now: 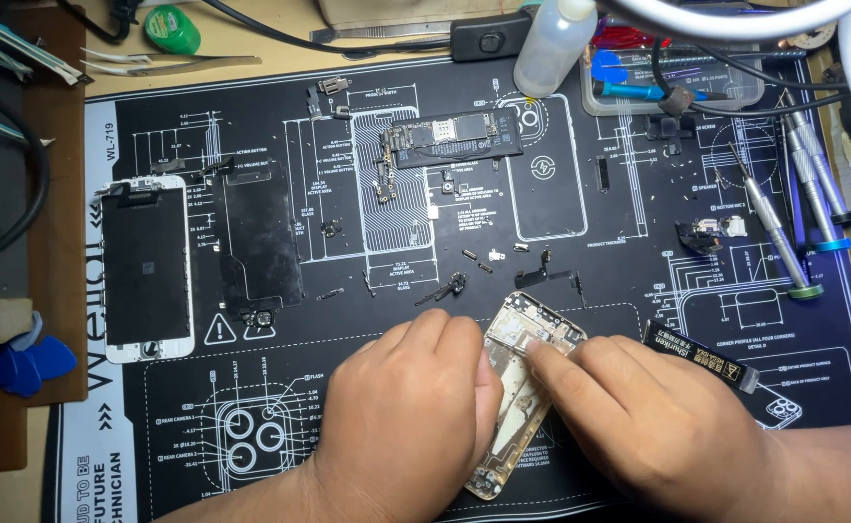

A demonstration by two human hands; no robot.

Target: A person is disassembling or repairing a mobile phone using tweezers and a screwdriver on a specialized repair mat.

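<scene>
Gold-toned phone housing [520,387] lies tilted near the mat's [638,145] front edge, clasped by the left hand [416,407]; right hand [648,416] fingertips pinch something unseen inside it. Toward the back right corner, a clear tray [735,92] holds blue-handled tools; three screwdrivers [793,208] lie beside it.

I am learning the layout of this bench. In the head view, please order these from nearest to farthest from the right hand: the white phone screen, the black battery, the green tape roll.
From the right hand:
1. Black battery, just above it.
2. White phone screen, far left.
3. Green tape roll, top left corner.
</scene>
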